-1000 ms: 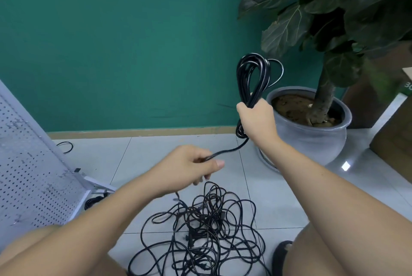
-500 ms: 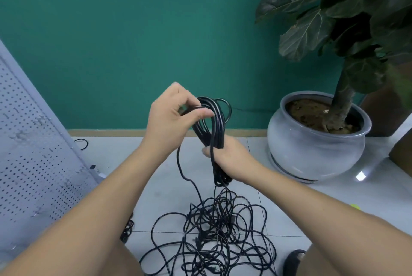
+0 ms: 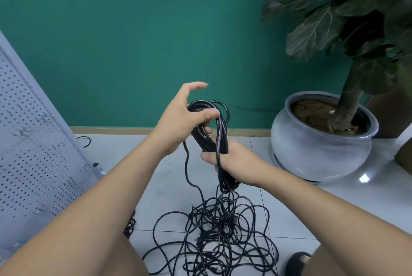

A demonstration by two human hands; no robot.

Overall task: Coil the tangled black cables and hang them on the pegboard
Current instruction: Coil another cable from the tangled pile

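coiling's the step in hand: right hand (image 3: 236, 162) is clamped round the middle of the coil (image 3: 214, 137), a bundle of black loops standing upright in front of me. left hand (image 3: 185, 117) sits at the top of the loops, thumb pressed over the strands, the upper fingers lifted and spread loose. one strand drops from under the left hand down to the tangle (image 3: 214, 238), a big heap on the floor between my knees. plenty left down there, so i'd call this early going. next, i reckon, the left hand slides down that loose strand, draws up slack and lays another loop into the right. watch for knots snagging. pegboard (image 3: 33, 142) leans at my left, nothing hung that i can see.
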